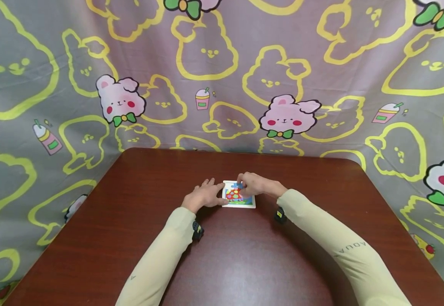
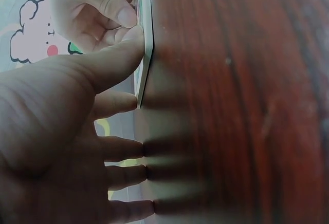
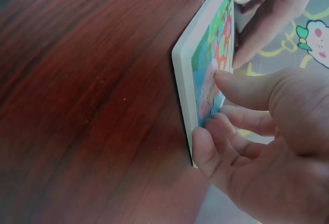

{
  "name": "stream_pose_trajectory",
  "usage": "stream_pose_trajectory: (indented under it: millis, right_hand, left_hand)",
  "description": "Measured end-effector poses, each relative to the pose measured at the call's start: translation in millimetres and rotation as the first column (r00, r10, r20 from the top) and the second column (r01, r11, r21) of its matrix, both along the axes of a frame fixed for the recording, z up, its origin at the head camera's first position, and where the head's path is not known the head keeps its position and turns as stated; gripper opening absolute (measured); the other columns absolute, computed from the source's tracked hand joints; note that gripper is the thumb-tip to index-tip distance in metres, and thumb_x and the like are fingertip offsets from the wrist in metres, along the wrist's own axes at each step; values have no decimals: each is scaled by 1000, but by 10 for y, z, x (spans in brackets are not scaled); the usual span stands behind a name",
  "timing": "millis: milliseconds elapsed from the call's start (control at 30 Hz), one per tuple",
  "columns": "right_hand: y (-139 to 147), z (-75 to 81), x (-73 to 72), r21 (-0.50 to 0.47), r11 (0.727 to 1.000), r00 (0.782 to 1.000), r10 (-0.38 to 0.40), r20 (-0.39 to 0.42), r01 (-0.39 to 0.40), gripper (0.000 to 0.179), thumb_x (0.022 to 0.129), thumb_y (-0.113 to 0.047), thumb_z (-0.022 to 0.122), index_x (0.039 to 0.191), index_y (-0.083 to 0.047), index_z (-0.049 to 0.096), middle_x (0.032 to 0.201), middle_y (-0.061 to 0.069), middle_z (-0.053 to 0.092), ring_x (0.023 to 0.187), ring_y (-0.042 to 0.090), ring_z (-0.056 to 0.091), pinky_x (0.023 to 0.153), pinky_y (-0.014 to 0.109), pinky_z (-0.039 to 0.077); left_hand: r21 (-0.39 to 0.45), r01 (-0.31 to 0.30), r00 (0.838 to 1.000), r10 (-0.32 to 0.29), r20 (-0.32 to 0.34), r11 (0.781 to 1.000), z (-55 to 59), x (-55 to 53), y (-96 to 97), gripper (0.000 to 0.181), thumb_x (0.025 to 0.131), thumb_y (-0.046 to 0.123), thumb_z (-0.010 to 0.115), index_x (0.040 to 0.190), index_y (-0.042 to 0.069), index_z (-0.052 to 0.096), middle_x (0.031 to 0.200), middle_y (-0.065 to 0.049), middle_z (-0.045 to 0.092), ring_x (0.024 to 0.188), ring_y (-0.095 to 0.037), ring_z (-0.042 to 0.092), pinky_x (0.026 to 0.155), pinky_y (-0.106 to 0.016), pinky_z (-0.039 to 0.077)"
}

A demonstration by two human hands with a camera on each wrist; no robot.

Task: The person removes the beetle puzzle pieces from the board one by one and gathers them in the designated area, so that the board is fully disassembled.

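A small square picture puzzle (image 1: 239, 205) with a white border lies flat on the table. Its picture shows red, green and blue areas. My left hand (image 1: 206, 194) is at its left side, the fingers spread and nearly straight with their tips on the table. In the left wrist view the left thumb (image 2: 121, 54) rests on the puzzle's border. Over the right part is my right hand (image 1: 258, 185), fingers bent. In the right wrist view its thumb and fingers pinch a pink puzzle piece (image 3: 208, 88) at the picture's surface; the fingers partly hide it.
The dark red-brown wooden table (image 1: 222, 255) extends around the puzzle on all sides. Behind it hangs a grey curtain (image 1: 229, 38) with cartoon rabbits and yellow outlines, close to the table's back edge. Both wrists carry small black cameras (image 1: 197, 230).
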State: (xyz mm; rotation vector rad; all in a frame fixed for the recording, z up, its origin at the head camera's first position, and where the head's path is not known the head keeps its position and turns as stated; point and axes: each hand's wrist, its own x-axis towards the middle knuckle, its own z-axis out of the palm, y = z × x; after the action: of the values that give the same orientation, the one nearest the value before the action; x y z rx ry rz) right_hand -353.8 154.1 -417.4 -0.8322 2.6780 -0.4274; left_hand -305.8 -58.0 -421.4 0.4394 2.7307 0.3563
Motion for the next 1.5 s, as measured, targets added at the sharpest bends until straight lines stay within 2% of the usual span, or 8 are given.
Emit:
stream_pose_trajectory:
  millis: [133,300,667,1000,1300,1500]
  right_hand:
    - [17,-1,-20,13,1000,1000,8,-12,-8,37,91,-18,69,123,-4,56,109,14,60,94,20,57,83,33,51]
    - [33,-13,-48,20,1000,1000,6,-18,-5,37,91,-20,70,122,-5,56,112,15,56,99,22,55,86,35,50]
    - [53,-1,-90,-32,999,1000,-19,2,19,35,89,-16,72,115,-6,50,106,12,53,93,21,51,80,32,46]
    - [58,5,-139,-47,999,1000,-23,6,23,36,88,-14,73,113,-6,48,101,12,55,86,20,53,75,29,47]
    - [36,-13,-95,-48,999,996,-10,-89,6,33,86,-12,74,108,-7,50,95,11,58,80,19,54,68,29,45]
    - [11,-25,-99,-67,998,994,-15,-110,8,31,87,-13,74,107,-7,51,90,9,59,76,18,52,65,28,43]
  left_hand:
    - [0,-1,1000,1,3,1000,13,-7,12,74,95,51,58,157,25,27,164,-18,14,153,-38,9,119,-60,17]
    - [8,-11,1000,11,12,1000,24,-13,29,74,95,50,58,157,24,28,164,-17,14,153,-38,10,119,-60,17]
    - [0,-22,1000,22,8,1000,11,-56,60,74,94,51,59,156,24,29,164,-17,15,153,-38,10,119,-60,18]
    - [5,-32,999,32,15,999,23,-79,94,73,95,50,59,156,24,29,164,-17,15,153,-38,10,120,-60,17]
    - [-4,-29,999,29,18,1000,-1,-76,88,73,95,50,59,156,25,28,164,-17,15,153,-37,10,119,-60,17]
    - [-7,-31,999,31,14,999,9,-75,78,73,94,50,59,156,25,29,164,-16,16,153,-37,10,119,-60,18]
